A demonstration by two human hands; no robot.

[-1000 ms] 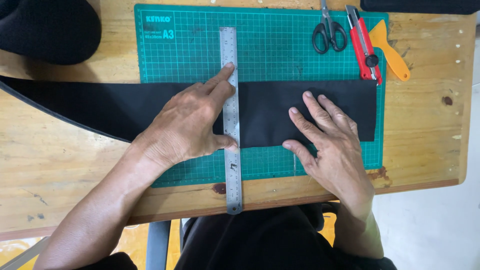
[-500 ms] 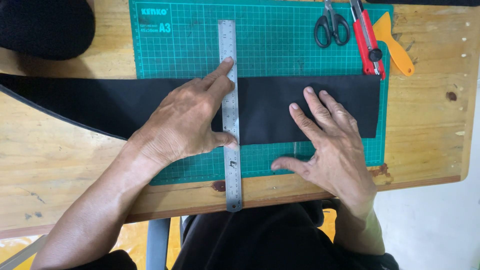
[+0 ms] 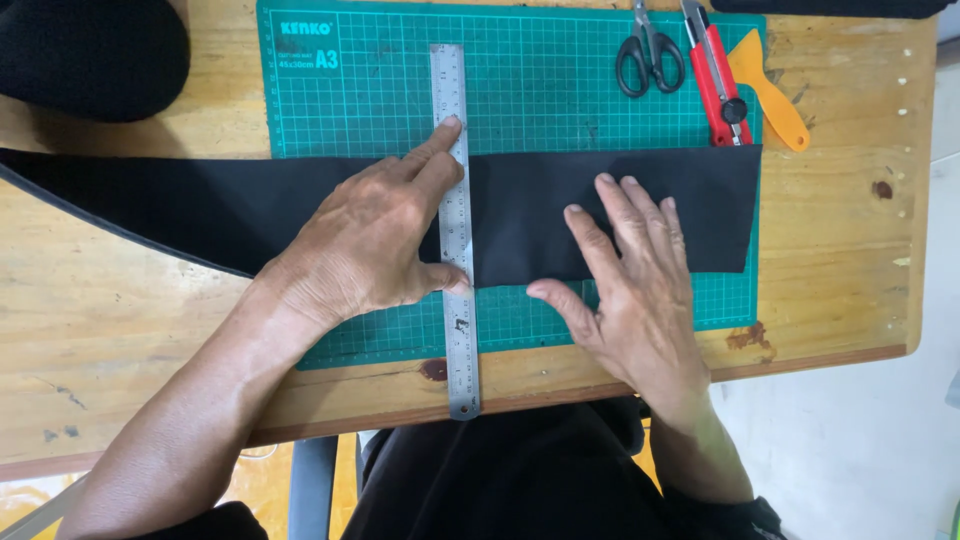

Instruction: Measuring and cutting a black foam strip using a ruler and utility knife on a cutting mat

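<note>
Black fabric strip is lying across the green cutting mat, unmoved; your left hand is still pinning the steel ruler, while your right hand, fingers spread, is now swinging its thumb outward.

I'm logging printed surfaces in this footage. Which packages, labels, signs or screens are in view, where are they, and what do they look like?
No packages, signs or screens.
Cutting mat: green rectangle with a pale grid, on the wooden table; white printed marking in its top left corner.
Steel ruler: long silver strip across the mat and black fabric, pressed by the left hand; fine engraved scale along it.
</note>
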